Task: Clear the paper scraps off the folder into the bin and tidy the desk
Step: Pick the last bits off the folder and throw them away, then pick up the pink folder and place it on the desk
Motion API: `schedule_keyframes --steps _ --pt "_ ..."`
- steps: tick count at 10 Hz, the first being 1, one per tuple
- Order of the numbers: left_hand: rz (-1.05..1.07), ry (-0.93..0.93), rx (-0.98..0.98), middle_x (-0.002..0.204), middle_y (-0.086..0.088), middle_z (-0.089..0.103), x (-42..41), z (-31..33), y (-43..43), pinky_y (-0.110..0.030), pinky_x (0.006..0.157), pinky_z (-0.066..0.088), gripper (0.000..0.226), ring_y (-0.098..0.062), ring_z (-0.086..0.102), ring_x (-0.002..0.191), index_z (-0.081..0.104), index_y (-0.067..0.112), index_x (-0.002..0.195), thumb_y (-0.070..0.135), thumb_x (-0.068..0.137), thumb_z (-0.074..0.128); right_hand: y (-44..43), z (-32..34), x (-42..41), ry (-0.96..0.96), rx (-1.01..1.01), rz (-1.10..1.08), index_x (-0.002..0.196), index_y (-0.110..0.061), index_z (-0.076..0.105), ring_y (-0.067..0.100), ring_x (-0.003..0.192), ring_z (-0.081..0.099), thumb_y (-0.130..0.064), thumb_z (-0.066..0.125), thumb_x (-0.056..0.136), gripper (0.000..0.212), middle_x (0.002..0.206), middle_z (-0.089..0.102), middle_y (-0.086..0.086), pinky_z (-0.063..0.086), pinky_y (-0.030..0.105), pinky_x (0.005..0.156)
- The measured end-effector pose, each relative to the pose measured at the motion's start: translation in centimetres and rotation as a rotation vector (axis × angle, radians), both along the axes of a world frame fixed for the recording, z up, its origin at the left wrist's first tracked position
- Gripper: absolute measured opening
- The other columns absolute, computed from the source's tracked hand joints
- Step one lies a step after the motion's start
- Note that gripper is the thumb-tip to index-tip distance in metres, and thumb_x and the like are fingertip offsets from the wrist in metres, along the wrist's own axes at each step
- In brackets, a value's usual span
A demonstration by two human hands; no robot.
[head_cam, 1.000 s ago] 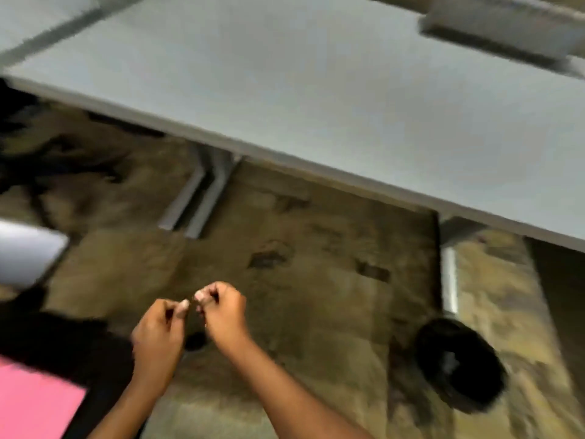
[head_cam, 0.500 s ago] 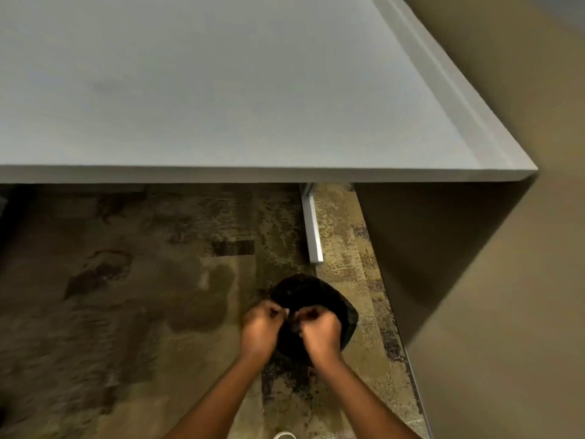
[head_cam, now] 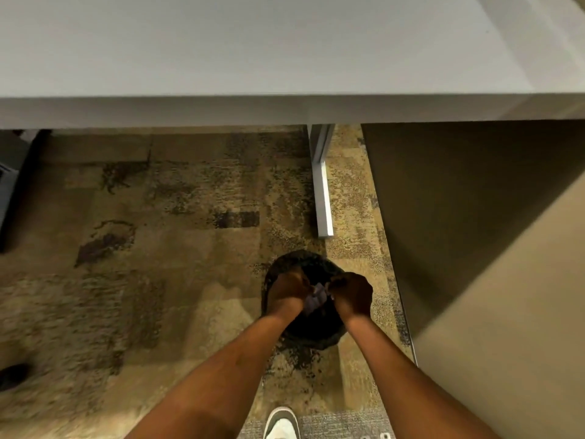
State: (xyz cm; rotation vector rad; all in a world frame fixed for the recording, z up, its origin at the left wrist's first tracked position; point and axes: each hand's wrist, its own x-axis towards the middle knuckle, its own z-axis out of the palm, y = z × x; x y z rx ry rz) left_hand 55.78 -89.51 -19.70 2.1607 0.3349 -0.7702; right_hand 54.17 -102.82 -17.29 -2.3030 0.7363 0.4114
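Both hands over the round black bin (head_cam: 311, 264), left hand (head_cam: 286, 289) and right hand (head_cam: 353, 294) each with a pinched grip on pale paper scraps (head_cam: 316, 296).

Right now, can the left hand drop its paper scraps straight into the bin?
Probably yes. The left hand and right hand are held together directly above the open black bin, with pale paper scraps between them, and nothing shows between the hands and the opening.

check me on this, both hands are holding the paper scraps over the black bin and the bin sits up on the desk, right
Not quite: the head view shows the black bin on the carpet below the desk, not on it. The left hand and right hand do hold the paper scraps over it.
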Motion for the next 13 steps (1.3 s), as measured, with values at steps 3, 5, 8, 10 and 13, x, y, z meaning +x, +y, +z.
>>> schedule_keyframes --steps 3,5,8,10,13 --pt "-0.165 -0.056 0.022 0.142 -0.010 0.044 0.3 2.0 -0.6 -0.027 0.099 0.035 0.048 -0.025 0.044 0.127 0.039 0.017 0.139 0.014 0.093 0.050 0.4 0.8 -0.3 -0.003 0.044 -0.031 0.096 -0.005 0.071 0.032 0.089 0.064 -0.022 0.062 0.086 0.022 0.098 0.070 0.018 0.037 0.025 0.067" --pt "-0.237 0.007 -0.104 0.151 -0.013 0.026 -1.3 3.4 0.1 -0.043 0.112 0.026 0.078 -0.033 0.021 0.140 0.011 0.026 0.149 0.021 0.088 0.059 1.3 2.2 -1.1 0.097 0.093 -0.040 0.116 -0.002 0.063 0.030 0.106 0.059 -0.024 0.050 0.096 0.033 0.117 0.063 0.016 0.035 0.021 0.075" --pt "-0.046 -0.080 -0.155 0.157 -0.011 0.014 -6.2 10.9 9.9 -0.026 0.115 0.016 0.084 -0.024 0.016 0.143 0.007 0.026 0.150 0.039 0.085 0.058 9.8 12.2 -3.4 0.076 0.229 -0.093 0.114 0.006 0.061 0.032 0.089 0.055 -0.019 0.050 0.095 0.032 0.093 0.060 0.022 0.042 0.037 0.086" --pt "-0.039 -0.342 0.138 0.158 -0.010 0.006 -7.7 23.5 24.9 -0.035 0.115 0.005 0.081 -0.028 0.007 0.144 0.002 0.035 0.146 0.036 0.083 0.053 23.0 19.9 -1.4 -0.020 0.191 0.325 0.101 0.002 0.067 0.035 0.088 0.057 -0.026 0.061 0.089 0.031 0.103 0.066 0.026 0.044 0.039 0.095" --pt "0.437 -0.654 0.543 0.155 -0.015 0.016 -18.7 36.5 50.1 -0.052 0.110 0.028 0.082 -0.034 0.013 0.143 -0.003 0.045 0.139 0.044 0.079 0.053 51.2 34.3 -7.4 -0.434 0.341 0.968 0.124 -0.016 0.055 0.028 0.123 0.045 -0.025 0.067 0.085 0.042 0.132 0.051 0.012 0.037 0.043 0.102"
